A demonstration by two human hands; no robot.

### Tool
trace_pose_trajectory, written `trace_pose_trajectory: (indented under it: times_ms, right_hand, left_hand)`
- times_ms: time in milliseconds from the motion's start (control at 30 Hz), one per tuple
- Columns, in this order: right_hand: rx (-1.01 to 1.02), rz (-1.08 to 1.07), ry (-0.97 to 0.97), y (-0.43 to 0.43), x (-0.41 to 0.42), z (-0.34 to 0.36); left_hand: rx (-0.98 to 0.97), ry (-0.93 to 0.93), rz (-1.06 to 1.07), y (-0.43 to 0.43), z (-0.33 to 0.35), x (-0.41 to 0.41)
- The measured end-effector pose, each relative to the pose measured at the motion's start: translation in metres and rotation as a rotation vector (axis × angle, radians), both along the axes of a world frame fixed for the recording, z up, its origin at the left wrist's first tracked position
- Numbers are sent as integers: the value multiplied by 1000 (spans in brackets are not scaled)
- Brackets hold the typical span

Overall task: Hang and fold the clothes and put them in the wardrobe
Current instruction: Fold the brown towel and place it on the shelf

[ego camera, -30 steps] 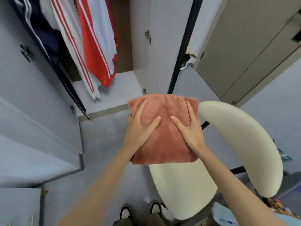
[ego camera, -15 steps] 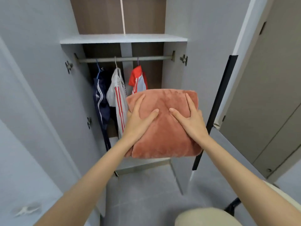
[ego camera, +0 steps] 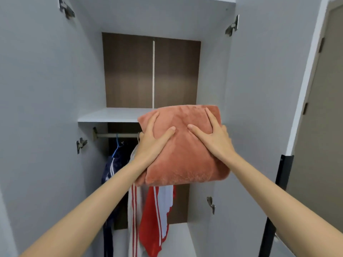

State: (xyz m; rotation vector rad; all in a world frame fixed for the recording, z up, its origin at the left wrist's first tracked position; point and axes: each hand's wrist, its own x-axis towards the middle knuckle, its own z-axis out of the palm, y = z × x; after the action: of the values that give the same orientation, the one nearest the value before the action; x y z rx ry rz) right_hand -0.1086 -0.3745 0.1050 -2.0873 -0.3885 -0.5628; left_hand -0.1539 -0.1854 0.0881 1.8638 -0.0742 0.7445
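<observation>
Facing the open wardrobe (ego camera: 130, 71) and its shelf (ego camera: 111, 115), I carry the folded pink cloth (ego camera: 185, 160) at shelf height, left hand (ego camera: 150, 145) and right hand (ego camera: 215, 140) gripping opposite sides, thumbs spread on top; stowing it likely needs a forward slide onto the shelf.

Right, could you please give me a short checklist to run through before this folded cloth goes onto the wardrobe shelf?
1. Grip: left hand and right hand both hold the folded cloth at its sides. Ok.
2. Fold intact, with no loose end hanging from the bundle. Ok.
3. Left door and right door swung open. Ok.
4. Room on the shelf: the left part shows bare, the right part is hidden behind the cloth. Cannot tell.
5. Cloth raised above the shelf's front edge: one view only. Cannot tell.
6. Hanging clothes sit below the shelf, out of the way. Ok.
</observation>
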Motion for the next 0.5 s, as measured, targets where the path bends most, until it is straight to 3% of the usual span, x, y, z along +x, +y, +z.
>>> trace_pose_trajectory:
  times_ms: [500]
  right_hand:
    - [-7, -42, -137, 75, 199, 97]
  left_hand:
    - [8, -97, -35, 77, 95, 207]
